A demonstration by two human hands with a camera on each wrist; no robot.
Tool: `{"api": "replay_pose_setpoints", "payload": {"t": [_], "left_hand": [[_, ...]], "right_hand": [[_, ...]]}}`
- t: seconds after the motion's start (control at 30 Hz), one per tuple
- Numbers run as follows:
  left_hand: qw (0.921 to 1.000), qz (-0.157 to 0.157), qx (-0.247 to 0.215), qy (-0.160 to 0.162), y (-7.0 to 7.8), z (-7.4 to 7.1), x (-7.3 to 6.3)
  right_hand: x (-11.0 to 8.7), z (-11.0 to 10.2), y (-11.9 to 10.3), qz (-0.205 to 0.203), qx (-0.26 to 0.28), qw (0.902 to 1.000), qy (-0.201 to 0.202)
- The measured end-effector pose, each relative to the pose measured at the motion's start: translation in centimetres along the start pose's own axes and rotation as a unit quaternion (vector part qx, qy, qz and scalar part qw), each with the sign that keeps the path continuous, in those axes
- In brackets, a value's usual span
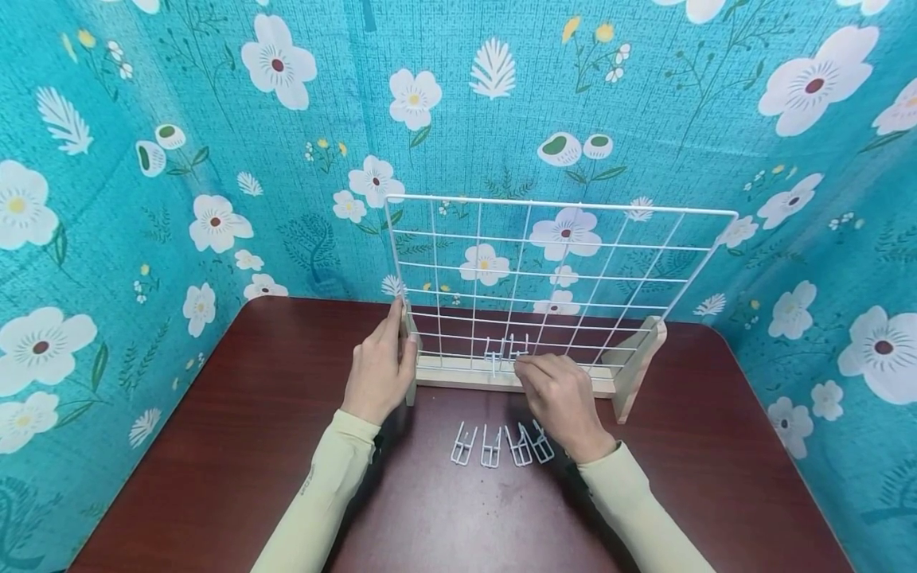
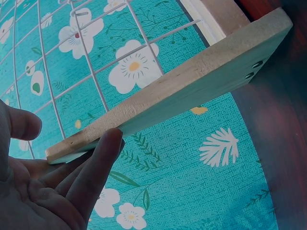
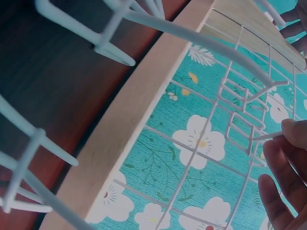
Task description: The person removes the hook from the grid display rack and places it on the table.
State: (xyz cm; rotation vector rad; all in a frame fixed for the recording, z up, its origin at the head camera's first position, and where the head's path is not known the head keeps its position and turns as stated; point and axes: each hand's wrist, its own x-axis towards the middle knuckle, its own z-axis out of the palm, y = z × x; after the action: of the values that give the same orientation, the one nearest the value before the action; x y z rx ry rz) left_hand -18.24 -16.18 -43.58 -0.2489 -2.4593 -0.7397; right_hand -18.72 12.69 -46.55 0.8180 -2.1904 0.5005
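A white wire grid panel (image 1: 501, 274) stands upright in a wooden stand (image 1: 637, 370). My left hand (image 1: 377, 366) is at the grid's left side, its fairly straight fingers (image 2: 103, 155) touching the stand's wooden side piece (image 2: 177, 86), thumb apart from it. Low on the grid, my right hand (image 1: 562, 398) pinches the prong of a white wire hook (image 3: 240, 132) between thumb and fingers (image 3: 295, 132). Just beside that one, a second wire hook (image 1: 493, 358) hangs on the grid. Whether the pinched hook is fully seated I cannot tell.
Several loose wire hooks (image 1: 490, 447) lie in a row on the dark red-brown table (image 1: 236, 430), in front of the stand. Behind the table and along both sides hangs a turquoise flowered cloth (image 1: 344, 103).
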Motion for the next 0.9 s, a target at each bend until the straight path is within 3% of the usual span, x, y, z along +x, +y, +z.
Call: {"api": "replay_pose_setpoints", "payload": {"t": [0.67,0.9], "left_hand": [[1.0,0.001,-0.003,0.005,-0.1,0.1,-0.1],[1.0,-0.001,-0.004,0.002,0.0,0.1,-0.1]], "right_hand": [[1.0,-2.6,-2.1,-0.04,0.033,0.9978,0.041],[1.1,-3.1,-2.7,-0.039,0.035,0.9979,0.037]]}}
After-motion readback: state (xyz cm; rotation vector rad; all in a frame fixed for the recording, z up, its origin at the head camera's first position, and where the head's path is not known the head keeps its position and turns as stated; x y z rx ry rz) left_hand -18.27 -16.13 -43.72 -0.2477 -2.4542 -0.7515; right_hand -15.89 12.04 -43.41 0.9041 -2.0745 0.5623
